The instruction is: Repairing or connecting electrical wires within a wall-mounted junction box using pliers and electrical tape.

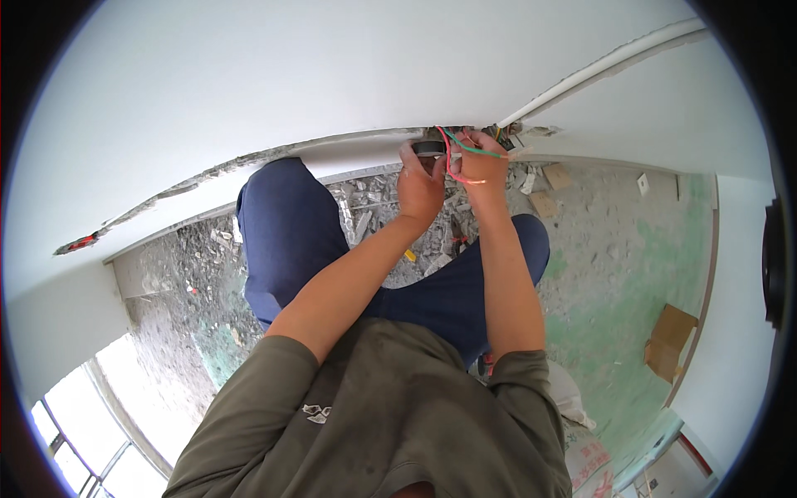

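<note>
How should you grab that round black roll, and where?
Probably pinch the black roll by its outer rim, coming from the person's side. It's ring-shaped, so the curved edge suits fingers and thumb. The left hand holds it from that side; the red wire runs close on its right, so coming from there looks harder.

The bare left hand (421, 192) curls its fingers and thumb around the black, ring-shaped roll (429, 148), its bare forearm (349, 270) slanting in from below and left of the roll. The bare right hand (486, 170) is just right of the roll, fingers bent, its grip apparently half hidden. The bare right forearm (510, 270) rises steeply, below and right of the roll.
</note>
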Demonstrator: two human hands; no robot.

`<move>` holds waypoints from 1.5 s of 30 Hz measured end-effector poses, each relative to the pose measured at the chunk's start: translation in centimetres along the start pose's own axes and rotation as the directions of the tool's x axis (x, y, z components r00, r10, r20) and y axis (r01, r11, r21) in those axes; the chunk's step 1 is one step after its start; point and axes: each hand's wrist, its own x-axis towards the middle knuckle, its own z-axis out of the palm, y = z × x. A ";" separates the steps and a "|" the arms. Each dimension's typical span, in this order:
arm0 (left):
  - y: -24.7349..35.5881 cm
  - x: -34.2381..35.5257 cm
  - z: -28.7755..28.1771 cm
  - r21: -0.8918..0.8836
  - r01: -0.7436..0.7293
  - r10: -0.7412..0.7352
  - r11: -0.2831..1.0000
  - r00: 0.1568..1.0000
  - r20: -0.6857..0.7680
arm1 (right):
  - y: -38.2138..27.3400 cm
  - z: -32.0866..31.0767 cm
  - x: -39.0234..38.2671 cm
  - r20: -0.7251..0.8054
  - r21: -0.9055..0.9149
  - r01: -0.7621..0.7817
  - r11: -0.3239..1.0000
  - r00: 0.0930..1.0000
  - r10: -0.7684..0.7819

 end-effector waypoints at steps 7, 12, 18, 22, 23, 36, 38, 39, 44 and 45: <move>0.8 -0.3 0.1 0.215 -0.095 0.103 0.972 0.994 -0.026 | 0.5 0.5 -2.0 0.112 0.446 0.040 0.894 0.989 -0.100; 0.9 -0.4 0.4 0.132 -0.065 0.063 0.989 0.998 0.021 | 0.2 -0.8 -2.1 0.296 0.169 0.233 0.958 0.915 -0.275; 0.5 -0.1 0.2 0.223 -0.152 0.167 0.963 0.985 -0.049 | -0.3 -2.5 -1.4 0.475 0.081 0.215 0.973 0.850 -0.227; 0.6 -0.1 0.0 0.081 0.017 -0.014 0.997 0.999 -0.037 | -1.4 -3.4 -0.6 0.560 0.301 0.010 0.954 0.808 -0.185; 0.3 0.1 0.0 0.045 0.026 -0.023 0.999 0.998 -0.053 | -1.7 -3.0 -0.7 0.544 0.204 0.066 0.977 0.822 -0.170; -0.4 4.7 -3.2 -0.431 0.876 -0.085 0.215 0.457 0.885 | 0.8 -0.9 -1.6 0.051 -0.135 0.354 0.926 0.935 -0.350; -1.0 5.2 -3.1 -0.389 0.860 -0.227 0.329 0.472 0.852 | 1.4 -0.8 -2.1 0.004 -0.313 0.476 0.822 0.866 -0.500; -0.1 5.1 -3.0 -0.383 0.864 -0.226 0.326 0.465 0.856 | 2.0 -1.1 -2.3 -0.025 -0.492 0.546 0.678 0.770 -0.638; 0.5 5.1 -2.6 0.533 -0.630 0.288 0.565 0.756 0.587 | 3.8 -1.9 -3.3 0.072 -0.618 0.631 0.469 0.639 -0.766; 1.3 5.1 -2.5 0.528 -0.632 0.289 0.566 0.753 0.591 | 3.6 -2.1 -3.5 0.082 -0.618 0.623 0.479 0.657 -0.749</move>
